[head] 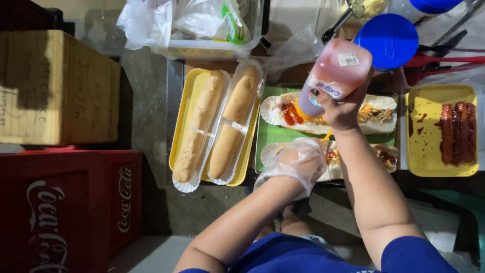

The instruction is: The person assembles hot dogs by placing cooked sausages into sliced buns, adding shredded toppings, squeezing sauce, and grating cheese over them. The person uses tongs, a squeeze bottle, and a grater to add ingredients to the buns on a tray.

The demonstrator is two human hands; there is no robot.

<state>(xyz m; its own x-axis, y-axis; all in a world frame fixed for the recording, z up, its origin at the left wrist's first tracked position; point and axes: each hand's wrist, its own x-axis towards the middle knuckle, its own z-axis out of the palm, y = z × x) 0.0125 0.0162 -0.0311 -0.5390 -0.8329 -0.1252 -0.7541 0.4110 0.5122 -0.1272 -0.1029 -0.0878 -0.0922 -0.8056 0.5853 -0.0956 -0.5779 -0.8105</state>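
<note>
Your right hand is clamped round a squeeze bottle of red sauce, tipped nozzle-down so that its tip sits just over the far sandwich, where a blob of red sauce already lies at the left end of the filling. Your left hand, in a thin clear plastic glove, rests with its fingers curled on the left end of the near sandwich; whether it grips the bread or only steadies it, you cannot tell from here. Both filled sandwiches lie side by side on a green tray in the middle of the worktop, each in a white paper liner. Just to the left of the green tray stands a yellow tray with two long plain bread rolls, each in its own paper sleeve, lying parallel and reaching from the far edge toward the near edge. At the right edge sits a second yellow tray with a few dark red sausages and smears of sauce. Toward the far edge you have a clear tub with plastic bags, and at the far right corner a blue round lid next to red tongs. Off the left side of the worktop stand a cardboard box and, nearer you, a red crate.
</note>
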